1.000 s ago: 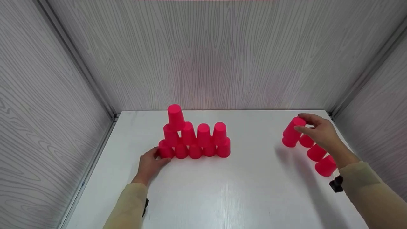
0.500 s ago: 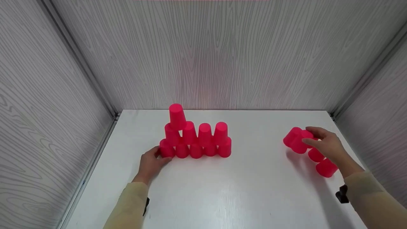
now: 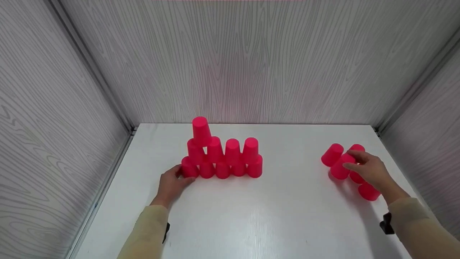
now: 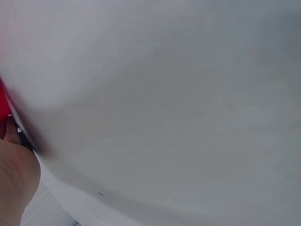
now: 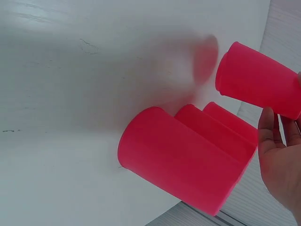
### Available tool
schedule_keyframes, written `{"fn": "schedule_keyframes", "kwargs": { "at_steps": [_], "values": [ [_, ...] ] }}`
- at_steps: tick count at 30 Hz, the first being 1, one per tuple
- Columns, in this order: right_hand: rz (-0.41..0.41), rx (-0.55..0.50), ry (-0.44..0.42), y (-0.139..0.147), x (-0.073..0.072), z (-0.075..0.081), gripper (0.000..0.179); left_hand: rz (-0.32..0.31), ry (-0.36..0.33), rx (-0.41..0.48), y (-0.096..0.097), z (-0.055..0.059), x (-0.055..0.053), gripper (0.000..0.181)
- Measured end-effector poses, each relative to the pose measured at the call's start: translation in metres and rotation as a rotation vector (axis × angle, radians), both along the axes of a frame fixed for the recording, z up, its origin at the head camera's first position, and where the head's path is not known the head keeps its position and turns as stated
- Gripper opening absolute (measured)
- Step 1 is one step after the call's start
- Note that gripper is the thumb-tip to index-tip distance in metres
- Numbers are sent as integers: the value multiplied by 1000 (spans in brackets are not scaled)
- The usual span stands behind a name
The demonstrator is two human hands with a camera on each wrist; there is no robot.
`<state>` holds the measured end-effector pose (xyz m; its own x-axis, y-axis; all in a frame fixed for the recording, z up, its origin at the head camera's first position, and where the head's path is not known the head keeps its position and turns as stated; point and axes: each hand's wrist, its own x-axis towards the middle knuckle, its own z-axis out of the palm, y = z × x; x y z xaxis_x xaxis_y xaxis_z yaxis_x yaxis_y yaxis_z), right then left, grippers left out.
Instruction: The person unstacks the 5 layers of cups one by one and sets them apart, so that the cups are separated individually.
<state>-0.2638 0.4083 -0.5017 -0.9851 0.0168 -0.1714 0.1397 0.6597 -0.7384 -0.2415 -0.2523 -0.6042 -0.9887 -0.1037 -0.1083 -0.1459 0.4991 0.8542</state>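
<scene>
Upside-down pink-red cups form a tiered wall in the head view: several in the bottom row, several in the second, and a single top cup (image 3: pixel 201 131) at the left. My left hand (image 3: pixel 173 185) holds the bottom row's leftmost cup (image 3: pixel 189 168), thumb in front and fingers behind; the left wrist view shows only a sliver of that cup (image 4: pixel 3 103). At the right, my right hand (image 3: pixel 370 172) grips an upside-down cup (image 3: pixel 340 168) by its upper part between thumb and fingers. In the right wrist view this held cup (image 5: pixel 261 80) appears raised off the table.
Near the right hand stand several loose upside-down cups: one at the left (image 3: pixel 332 154), one behind (image 3: pixel 357 147), one partly hidden by the hand (image 3: pixel 356 177), and a front one (image 3: pixel 369 191). Panels (image 3: pixel 233 61) enclose the white table (image 3: pixel 273 216) at back and sides.
My right hand has moved down and slightly right with its cup, off the spot above the leftmost loose cup to in front of the loose group. The left hand keeps its place.
</scene>
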Motion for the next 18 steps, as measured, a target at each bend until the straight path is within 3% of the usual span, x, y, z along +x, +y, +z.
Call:
{"fn": "schedule_keyframes", "kwargs": {
  "at_steps": [18],
  "values": [
    [0,-10,-49,0,-4,-11,82,17,1,-9,3,2,0,82]
  ]
}}
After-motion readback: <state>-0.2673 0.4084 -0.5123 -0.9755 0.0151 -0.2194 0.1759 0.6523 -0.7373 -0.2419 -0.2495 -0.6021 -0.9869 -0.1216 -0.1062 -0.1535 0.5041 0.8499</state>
